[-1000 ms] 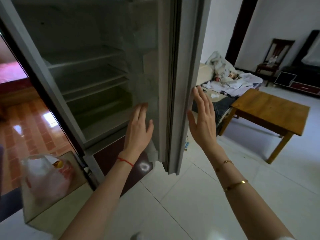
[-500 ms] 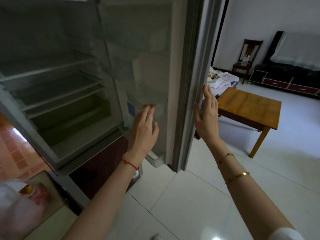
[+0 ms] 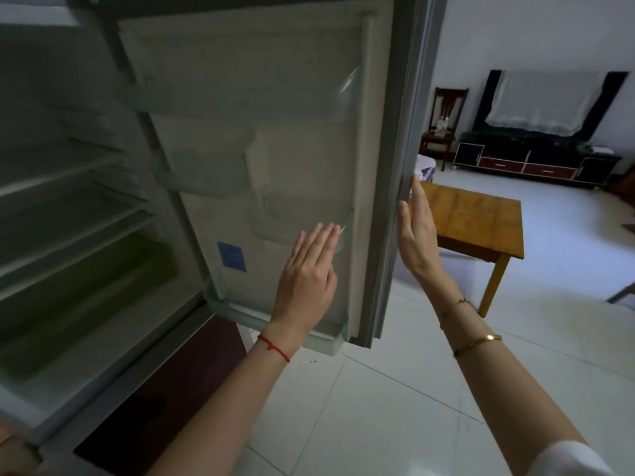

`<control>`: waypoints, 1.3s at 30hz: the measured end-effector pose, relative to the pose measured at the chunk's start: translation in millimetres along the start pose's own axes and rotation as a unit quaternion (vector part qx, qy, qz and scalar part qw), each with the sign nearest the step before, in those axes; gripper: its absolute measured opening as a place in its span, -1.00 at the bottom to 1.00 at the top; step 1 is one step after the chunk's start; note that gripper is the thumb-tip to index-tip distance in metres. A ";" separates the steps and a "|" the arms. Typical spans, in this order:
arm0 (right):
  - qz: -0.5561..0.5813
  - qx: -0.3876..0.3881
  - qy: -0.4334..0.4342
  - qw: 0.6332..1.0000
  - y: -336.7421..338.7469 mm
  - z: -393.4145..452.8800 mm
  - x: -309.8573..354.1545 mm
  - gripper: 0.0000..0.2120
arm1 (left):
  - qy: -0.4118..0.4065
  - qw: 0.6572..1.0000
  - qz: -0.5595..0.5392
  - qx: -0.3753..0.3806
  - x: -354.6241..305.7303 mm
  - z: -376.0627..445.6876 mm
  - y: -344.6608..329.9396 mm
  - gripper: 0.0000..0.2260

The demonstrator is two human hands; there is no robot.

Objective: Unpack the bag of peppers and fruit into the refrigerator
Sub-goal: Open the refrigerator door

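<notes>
Refrigerator (image 3: 86, 235) stands open, shelves bare, door (image 3: 275, 132) swung wide. Left hand (image 3: 305, 273) flat, fingers together, on the door's inner lining; right hand (image 3: 417, 231) flat along its outer edge. Bag's out of view — fetching it looks next.

Home: refrigerator (image 3: 103, 235), wooden table (image 3: 481, 221), chair (image 3: 443, 125)

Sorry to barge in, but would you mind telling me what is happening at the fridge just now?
A person stands at the open fridge with both hands flat and holding nothing. The left hand lies against the inner side of the door by a clear door bin; the right hand rests along the door's outer edge. The shelves look bare. No bag, peppers or fruit are in view.
</notes>
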State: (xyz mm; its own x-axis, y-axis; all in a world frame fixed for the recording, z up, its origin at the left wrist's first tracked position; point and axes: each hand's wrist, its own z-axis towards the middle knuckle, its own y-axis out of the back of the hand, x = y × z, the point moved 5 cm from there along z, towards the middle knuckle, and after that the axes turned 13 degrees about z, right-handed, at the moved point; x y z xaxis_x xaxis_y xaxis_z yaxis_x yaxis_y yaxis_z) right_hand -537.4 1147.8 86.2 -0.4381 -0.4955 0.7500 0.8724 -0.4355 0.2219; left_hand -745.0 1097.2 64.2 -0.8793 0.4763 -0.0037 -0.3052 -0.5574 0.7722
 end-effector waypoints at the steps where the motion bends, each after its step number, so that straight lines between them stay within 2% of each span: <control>1: 0.004 0.003 -0.003 1.000 -0.5 5.3 -7.6 -0.46 | -0.003 1.000 0.000 -0.001 -2.0 7.0 -5.4 -0.46; 12: 0.022 0.056 -0.022 0.998 -3.1 91.7 -81.1 -0.45 | 0.014 0.999 0.032 0.003 -22.7 89.1 -67.4 -0.47; 24: 0.064 0.169 -0.023 0.983 -29.7 215.5 -164.3 -0.43 | 0.117 0.990 0.081 0.007 -34.0 187.4 -137.9 -0.50; 33: 0.104 0.214 -0.016 0.971 -67.6 289.7 -204.9 -0.46 | 0.169 0.976 0.135 0.039 -24.6 249.5 -183.3 -0.49; 39: 0.127 0.227 0.011 0.966 -84.7 317.3 -223.9 -0.44 | 0.211 0.964 0.158 0.026 -19.1 274.7 -197.7 -0.51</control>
State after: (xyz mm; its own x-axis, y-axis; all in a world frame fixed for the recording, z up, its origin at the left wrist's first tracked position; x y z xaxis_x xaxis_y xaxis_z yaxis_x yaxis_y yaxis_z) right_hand -444.4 1534.1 97.1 -0.1980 -0.5615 0.8035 0.9553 0.0730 0.2864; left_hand -567.4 1385.1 86.2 -0.9993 -0.0360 -0.0128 0.0108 -0.5887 0.8083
